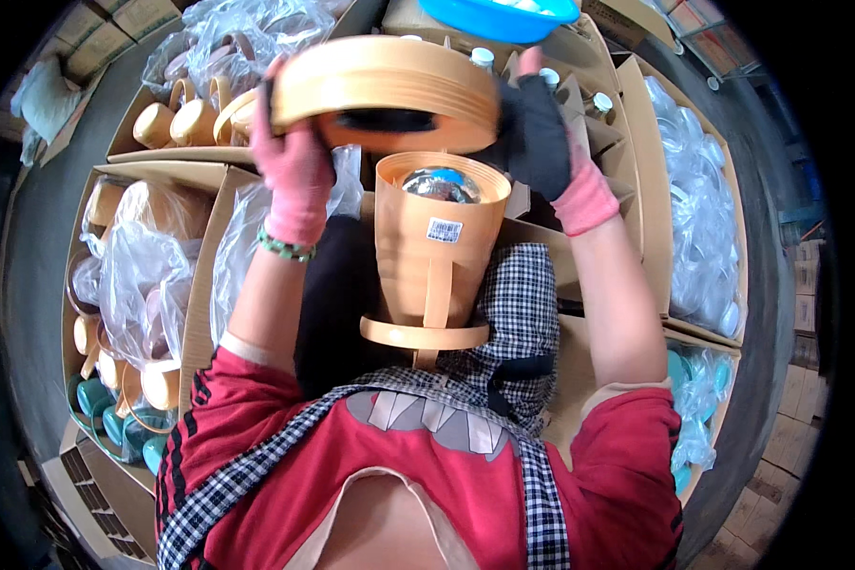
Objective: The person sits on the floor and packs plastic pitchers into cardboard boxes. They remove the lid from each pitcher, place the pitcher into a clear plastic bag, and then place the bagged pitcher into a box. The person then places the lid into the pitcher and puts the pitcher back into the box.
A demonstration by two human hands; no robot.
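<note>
A wide orange plastic ring (399, 81) with fine grooves round its side is raised in front of me, a dark opening showing below its rim. My left hand (293, 161), in a pink and black glove, grips the ring's left side. At its right edge is my right hand (541, 142), gloved the same way; its thumb points up and its other fingers are partly hidden. Just below the ring, an orange vacuum jug (437, 252) stands upright between my legs. A silvery rounded glass liner (442, 183) shows in its open, threaded mouth. The jug has a handle, a flared base and a label.
Cartons surround me. At left, one carton (209, 275) holds orange and teal parts in clear plastic. A divided carton (608, 142) stands ahead, with a blue basin (499, 19) beyond it. Bagged clear pieces (693, 218) and teal ones (698, 404) fill cartons at right.
</note>
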